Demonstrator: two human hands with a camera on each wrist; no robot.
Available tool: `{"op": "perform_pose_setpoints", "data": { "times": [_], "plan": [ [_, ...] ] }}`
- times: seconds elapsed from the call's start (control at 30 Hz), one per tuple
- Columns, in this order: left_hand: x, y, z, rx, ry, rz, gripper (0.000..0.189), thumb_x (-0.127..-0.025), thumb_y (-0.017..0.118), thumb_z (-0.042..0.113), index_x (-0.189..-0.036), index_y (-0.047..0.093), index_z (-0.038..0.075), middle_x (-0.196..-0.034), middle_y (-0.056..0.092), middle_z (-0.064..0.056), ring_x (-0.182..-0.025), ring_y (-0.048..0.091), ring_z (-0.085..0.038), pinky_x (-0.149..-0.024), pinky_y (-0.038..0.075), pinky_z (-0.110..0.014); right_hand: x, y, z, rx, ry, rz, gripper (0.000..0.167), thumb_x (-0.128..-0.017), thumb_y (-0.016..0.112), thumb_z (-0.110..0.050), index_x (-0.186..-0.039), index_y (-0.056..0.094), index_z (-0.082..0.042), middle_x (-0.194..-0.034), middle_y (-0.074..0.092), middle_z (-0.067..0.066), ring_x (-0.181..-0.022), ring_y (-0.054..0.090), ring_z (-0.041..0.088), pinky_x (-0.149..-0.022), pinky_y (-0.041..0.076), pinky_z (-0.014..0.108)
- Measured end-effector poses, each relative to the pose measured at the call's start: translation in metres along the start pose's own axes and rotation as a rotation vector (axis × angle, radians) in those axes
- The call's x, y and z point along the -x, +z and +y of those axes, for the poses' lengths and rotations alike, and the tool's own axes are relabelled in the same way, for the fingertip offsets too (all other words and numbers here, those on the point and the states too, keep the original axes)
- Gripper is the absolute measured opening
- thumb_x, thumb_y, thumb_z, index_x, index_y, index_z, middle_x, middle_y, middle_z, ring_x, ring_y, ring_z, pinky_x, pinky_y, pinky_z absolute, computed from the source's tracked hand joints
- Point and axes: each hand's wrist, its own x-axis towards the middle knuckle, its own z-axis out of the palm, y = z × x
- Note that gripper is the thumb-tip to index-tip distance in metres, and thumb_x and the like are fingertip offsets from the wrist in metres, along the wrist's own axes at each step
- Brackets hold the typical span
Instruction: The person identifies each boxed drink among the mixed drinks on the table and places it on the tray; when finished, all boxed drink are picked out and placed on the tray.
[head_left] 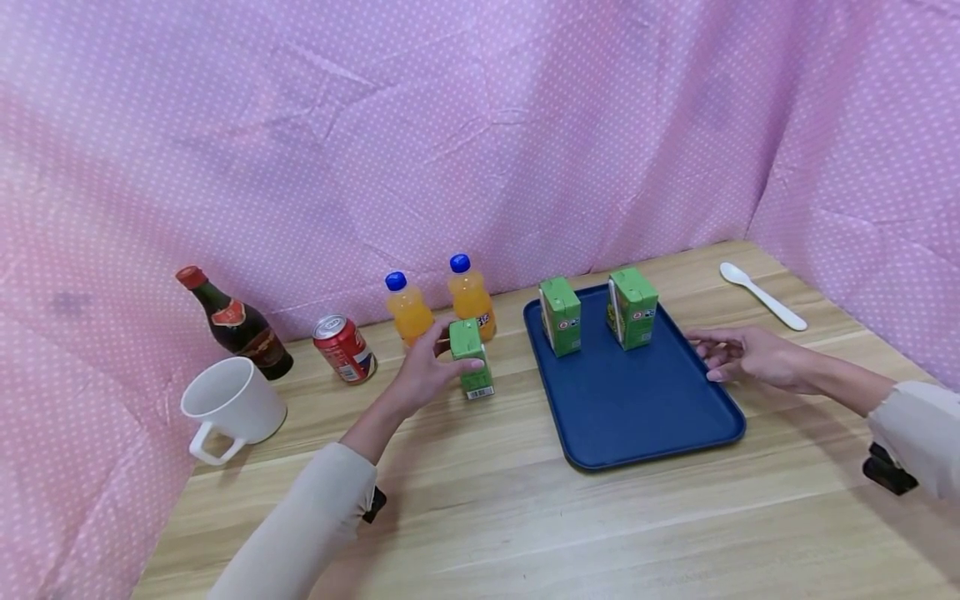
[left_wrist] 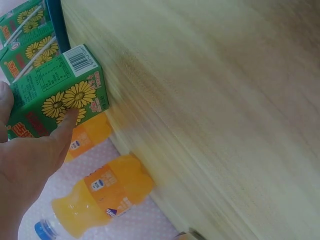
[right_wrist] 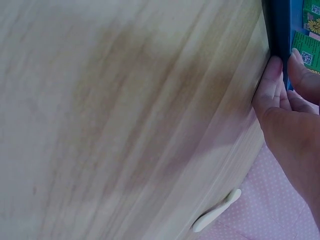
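Observation:
In the head view my left hand (head_left: 426,375) grips a green drink carton (head_left: 471,360) from its left, thumb on the near face and fingers behind. The left wrist view shows yellow flowers and a barcode on this carton (left_wrist: 60,92), with a finger laid along its side. My right hand (head_left: 757,358) is at the right edge of a dark blue tray (head_left: 637,417). Seen from the right wrist, its thumb and fingers pinch the tray's rim (right_wrist: 278,30). Two more green cartons stand on the tray, one at the back left (head_left: 562,321) and another (head_left: 633,312) to its right.
Two orange soda bottles (head_left: 408,310) with blue caps stand behind the left hand. Farther left are a red can (head_left: 345,350), a dark bottle (head_left: 243,325) with a red cap and a white mug (head_left: 236,404). A white spoon (head_left: 765,296) lies right of the tray.

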Motion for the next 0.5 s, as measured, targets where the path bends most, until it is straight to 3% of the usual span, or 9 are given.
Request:
{"op": "perform_pose_setpoints", "data": {
  "times": [0.27, 0.5],
  "plan": [
    [0.0009, 0.0014, -0.0013, -0.02, 0.028, 0.019, 0.058, -0.083, 0.076, 0.016, -0.132, 0.046, 0.015, -0.129, 0.051, -0.007, -0.124, 0.046, -0.028, -0.111, 0.032, -0.048, -0.0007, -0.0004, 0.0, -0.01, 0.002, 0.0, 0.076, -0.08, 0.068, 0.01, -0.143, 0.025, 0.015, -0.114, 0.05, 0.017, -0.089, 0.057, 0.009, -0.074, 0.054, 0.023],
    [0.0019, 0.0021, 0.0035, -0.038, 0.008, 0.033, 0.056, -0.082, 0.077, 0.015, -0.131, 0.048, 0.016, -0.125, 0.053, -0.006, -0.122, 0.047, -0.028, -0.109, 0.034, -0.05, 0.0, -0.0005, 0.0003, 0.002, -0.004, 0.008, 0.076, -0.08, 0.068, 0.011, -0.143, 0.026, 0.016, -0.112, 0.051, 0.016, -0.087, 0.057, 0.008, -0.074, 0.055, 0.023]
  ]
}}
